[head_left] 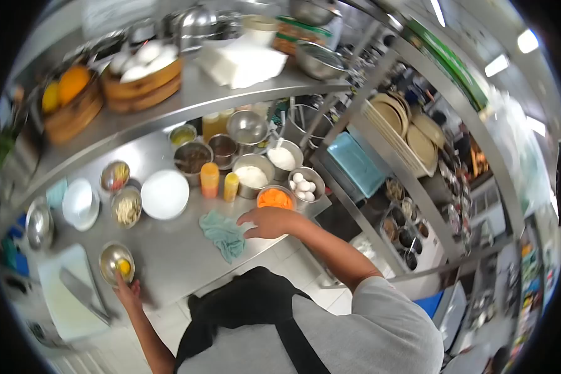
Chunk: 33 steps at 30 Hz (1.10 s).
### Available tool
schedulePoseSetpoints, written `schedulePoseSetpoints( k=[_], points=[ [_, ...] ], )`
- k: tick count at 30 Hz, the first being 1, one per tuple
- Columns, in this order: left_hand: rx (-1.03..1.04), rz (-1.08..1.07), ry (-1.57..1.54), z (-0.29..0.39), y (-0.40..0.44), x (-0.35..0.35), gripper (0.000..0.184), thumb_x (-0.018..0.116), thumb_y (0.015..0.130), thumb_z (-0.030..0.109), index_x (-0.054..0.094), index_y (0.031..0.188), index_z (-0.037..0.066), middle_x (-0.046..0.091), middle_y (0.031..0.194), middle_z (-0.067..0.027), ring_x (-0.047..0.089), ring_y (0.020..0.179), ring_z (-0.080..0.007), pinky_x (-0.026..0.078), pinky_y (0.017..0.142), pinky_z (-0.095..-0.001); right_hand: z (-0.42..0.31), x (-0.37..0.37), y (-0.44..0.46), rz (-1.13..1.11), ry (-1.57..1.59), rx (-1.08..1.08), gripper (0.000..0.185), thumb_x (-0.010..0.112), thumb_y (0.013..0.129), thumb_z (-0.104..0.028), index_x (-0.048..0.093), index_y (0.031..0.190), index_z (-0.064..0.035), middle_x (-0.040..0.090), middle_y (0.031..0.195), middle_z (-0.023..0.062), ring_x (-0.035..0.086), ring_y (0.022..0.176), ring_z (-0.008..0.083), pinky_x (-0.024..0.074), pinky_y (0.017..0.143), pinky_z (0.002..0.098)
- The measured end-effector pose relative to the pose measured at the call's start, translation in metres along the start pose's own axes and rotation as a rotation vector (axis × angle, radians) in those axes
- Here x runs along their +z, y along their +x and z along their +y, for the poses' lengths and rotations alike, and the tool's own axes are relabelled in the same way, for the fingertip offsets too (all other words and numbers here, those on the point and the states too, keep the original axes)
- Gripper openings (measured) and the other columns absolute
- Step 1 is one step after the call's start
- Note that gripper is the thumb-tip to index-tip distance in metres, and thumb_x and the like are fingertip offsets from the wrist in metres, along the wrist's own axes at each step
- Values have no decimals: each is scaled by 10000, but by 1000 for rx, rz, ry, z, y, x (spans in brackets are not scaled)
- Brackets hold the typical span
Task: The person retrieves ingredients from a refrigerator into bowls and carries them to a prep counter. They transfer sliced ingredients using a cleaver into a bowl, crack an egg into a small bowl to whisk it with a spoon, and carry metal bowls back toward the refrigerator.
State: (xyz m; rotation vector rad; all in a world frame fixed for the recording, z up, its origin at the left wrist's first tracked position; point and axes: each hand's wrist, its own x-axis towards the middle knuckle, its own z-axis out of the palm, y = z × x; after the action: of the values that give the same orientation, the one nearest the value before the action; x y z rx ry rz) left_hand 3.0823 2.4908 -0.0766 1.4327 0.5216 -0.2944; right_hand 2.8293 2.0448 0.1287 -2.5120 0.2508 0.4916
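While the left hand (pixel 128 293) grips a small metal bowl (pixel 110 254) at its lower rim, the right hand (pixel 273 222) is open, its fingers loosely bent beside a green cloth (pixel 223 235); contact with the cloth cannot be told. The bowl, at the worktop's (pixel 168 274) near left, contains one yellow, yolk-like mass (pixel 124 267). It is probably light and stiff, with a smooth wall that would be slippery if wet; its contents would be fluid and the yolk fragile. The rim is the natural hold, the bowl kept level. The cloth should be soft and limp, to be gathered at any fold.

From the left hand's bowl: at 8 o'clock, one knife (pixel 80 292) on one cutting board (pixel 55 299); at 11, a white bowl (pixel 81 202), possibly stacked; at 12, one bowl of pale shreds (pixel 127 210); at 1, one white plate (pixel 164 194).

From the right hand: at 12 o'clock, one bowl of orange pieces (pixel 274 199); between 1 and 2, one container of white eggs (pixel 303 186), at least five visible; between 10 and 11, two squeeze bottles (pixel 209 181). Farthest, toward 11, a shelf (pixel 230 93) bears two round wooden containers (pixel 144 93), one with two orange fruits (pixel 73 80) visible.
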Motion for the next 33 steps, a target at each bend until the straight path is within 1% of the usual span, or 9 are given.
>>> schedulePoseSetpoints(
  k=[4,7,9,11,15,20,26,29,33],
  points=[
    [-86,-47,-23,-11,32,-10,529,646,902,308,473,1377,152,636,1137,-63,672,716,-200,518,613,-278,9,-56,-76,222,105,86,507,653,919,-411,618,1333,-121,650,1295,172,612,1198,353,480,1018,424],
    [-160,-97,-94,-18,51,-19,454,594,867,190,530,1312,128,661,1091,-76,678,706,-201,538,614,-269,24,-91,-134,462,100,397,497,681,913,-349,630,1354,-123,686,1264,162,688,1079,308,541,923,396],
    [-145,-202,-66,-38,61,-22,432,592,849,164,555,1274,92,679,1044,-86,681,707,-202,554,618,-265,54,-98,-159,630,103,379,475,695,907,-296,642,1321,-69,702,1235,159,698,1055,321,554,905,390],
    [-114,-269,-61,-35,46,-27,423,586,806,109,574,1220,21,700,974,-103,686,741,-201,576,615,-269,55,-107,-180,672,88,421,488,736,895,-318,654,1297,-54,696,1245,168,691,1089,319,543,948,393],
    [-190,-183,-95,-40,9,-13,445,573,790,41,554,1235,45,687,987,-129,706,741,-232,592,606,-309,59,-111,-190,644,159,491,459,708,897,-339,678,1271,-74,703,1225,186,689,1074,308,534,924,391],
    [-298,-370,-68,-46,-34,-1,553,557,785,23,482,1331,71,678,1035,-144,704,724,-258,582,573,-304,99,-109,-145,716,279,383,435,716,894,-315,687,1241,-54,736,1097,179,710,998,296,545,886,382],
    [-329,-227,54,-30,-88,10,567,567,776,17,470,1332,75,636,1134,-154,686,868,-292,599,662,-363,168,-109,-32,825,380,211,403,740,865,-274,705,1180,-25,744,957,177,719,883,270,552,826,369],
    [-51,-280,184,-43,-97,-14,492,570,774,36,511,1261,15,641,1074,-163,671,907,-308,589,657,-367,215,-125,29,982,399,254,395,740,863,-276,707,1172,-34,740,935,182,721,870,282,547,822,372],
    [-133,-252,-61,-20,-135,-51,432,549,770,53,548,1192,-42,665,1011,-171,681,802,-276,566,588,-325,289,-145,110,1145,380,366,325,671,901,-271,714,1133,-48,738,1021,204,720,972,338,548,854,416]
  ],
)
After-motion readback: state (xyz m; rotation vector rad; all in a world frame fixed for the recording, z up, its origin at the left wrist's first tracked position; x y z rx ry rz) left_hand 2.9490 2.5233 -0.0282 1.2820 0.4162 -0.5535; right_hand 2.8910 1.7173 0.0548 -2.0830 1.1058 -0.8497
